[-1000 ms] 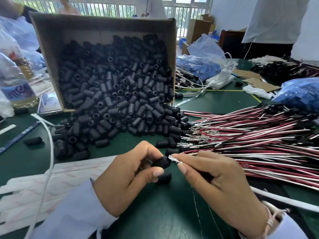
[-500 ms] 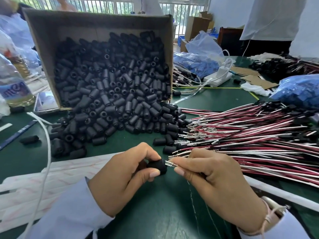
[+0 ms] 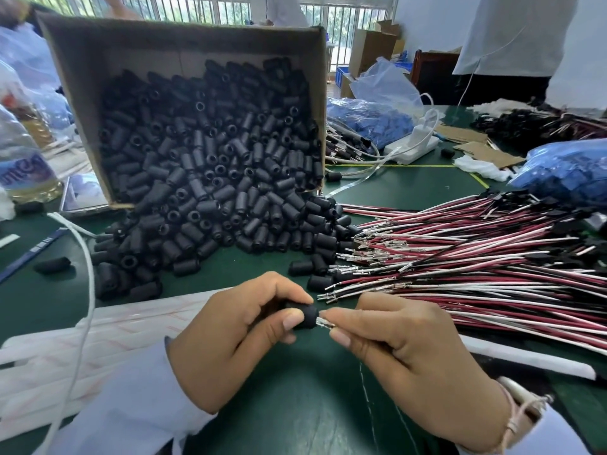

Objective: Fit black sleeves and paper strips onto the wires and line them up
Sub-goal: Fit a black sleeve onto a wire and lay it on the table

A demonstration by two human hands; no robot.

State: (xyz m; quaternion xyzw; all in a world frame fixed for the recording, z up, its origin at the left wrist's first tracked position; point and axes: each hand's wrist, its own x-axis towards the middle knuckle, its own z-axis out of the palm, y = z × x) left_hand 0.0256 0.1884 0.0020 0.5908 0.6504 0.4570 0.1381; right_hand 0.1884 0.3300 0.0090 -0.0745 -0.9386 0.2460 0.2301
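Held wire [image 3: 325, 322] tip moved against sleeve [image 3: 303, 316] mouth at 6 o'clock; left hand [image 3: 236, 336] pinched sleeve, right hand [image 3: 404, 349] pinched wire. Threading looked just begun; wire pile [image 3: 476, 267] at 3 o'clock.

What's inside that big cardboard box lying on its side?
The cardboard box is heaped with small black sleeves, which spill out onto the green table. Whatever lies beneath the heap, and the box's lower wall, is covered.
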